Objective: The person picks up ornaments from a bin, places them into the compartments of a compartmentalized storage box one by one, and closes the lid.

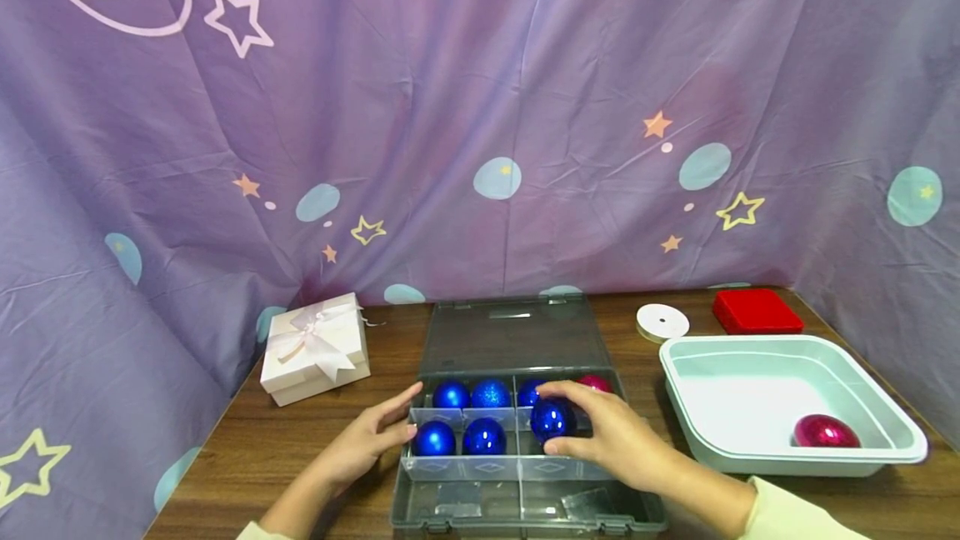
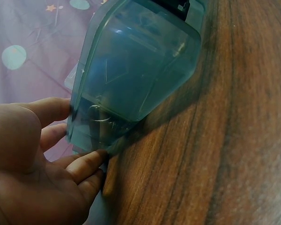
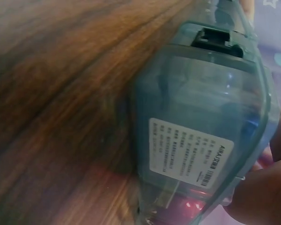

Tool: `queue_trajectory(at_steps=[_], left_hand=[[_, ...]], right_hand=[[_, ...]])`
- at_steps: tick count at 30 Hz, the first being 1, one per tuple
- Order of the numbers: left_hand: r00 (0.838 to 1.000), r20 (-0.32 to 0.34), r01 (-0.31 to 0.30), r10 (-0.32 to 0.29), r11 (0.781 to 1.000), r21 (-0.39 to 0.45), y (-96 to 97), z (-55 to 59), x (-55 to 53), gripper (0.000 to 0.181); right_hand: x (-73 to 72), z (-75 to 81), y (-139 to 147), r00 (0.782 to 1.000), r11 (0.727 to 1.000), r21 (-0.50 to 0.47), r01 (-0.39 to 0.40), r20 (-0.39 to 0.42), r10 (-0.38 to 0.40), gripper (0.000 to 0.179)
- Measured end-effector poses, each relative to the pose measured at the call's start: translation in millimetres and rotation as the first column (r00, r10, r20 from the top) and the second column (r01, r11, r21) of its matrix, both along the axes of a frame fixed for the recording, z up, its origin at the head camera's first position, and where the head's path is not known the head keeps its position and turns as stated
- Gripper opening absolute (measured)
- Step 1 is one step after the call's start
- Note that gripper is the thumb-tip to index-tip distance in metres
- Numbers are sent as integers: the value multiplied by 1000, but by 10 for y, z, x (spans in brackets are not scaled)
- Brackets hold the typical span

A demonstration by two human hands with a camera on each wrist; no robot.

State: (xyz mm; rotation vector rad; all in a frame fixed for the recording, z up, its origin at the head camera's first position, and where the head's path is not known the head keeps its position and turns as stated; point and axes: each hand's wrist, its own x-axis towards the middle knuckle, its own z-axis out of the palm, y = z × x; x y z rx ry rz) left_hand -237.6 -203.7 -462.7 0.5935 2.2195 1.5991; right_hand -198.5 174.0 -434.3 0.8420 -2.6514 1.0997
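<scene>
A translucent grey divided plastic box [image 1: 457, 494] lies with its lid [image 1: 517, 336] folded back. My right hand [image 1: 618, 436] pinches a shiny blue bauble [image 1: 551, 421] between thumb and fingers, over the right compartment of the middle row. Left of it in that row sit a matte blue bauble [image 1: 434, 438] and a shiny blue one [image 1: 484, 437]. Behind them are more blue baubles [image 1: 491, 394] and a magenta bauble [image 1: 595, 382], the latter partly hidden by my right hand. Resting against the box's left side, my left hand [image 1: 367, 440] has its fingers extended.
On the right stands a pale basin [image 1: 735, 407] with a magenta bauble [image 1: 827, 431] inside. Behind it are a red box [image 1: 756, 312] and a white ribbon spool [image 1: 662, 322]. A white gift box [image 1: 318, 352] with a bow stands at the left. Purple cloth [image 1: 450, 107] hangs behind the table.
</scene>
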Motion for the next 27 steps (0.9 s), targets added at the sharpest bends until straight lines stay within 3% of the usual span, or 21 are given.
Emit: queue_trajectory(at_steps=[22, 27], left_hand=[[1000, -4, -3, 3, 1000, 7, -1, -10, -5, 68], [1000, -2, -2, 2, 1000, 6, 3, -3, -3, 68]], right_hand=[[8, -62, 11, 998, 999, 40, -31, -57, 33, 59], [11, -53, 24, 999, 999, 17, -31, -26, 31, 57]])
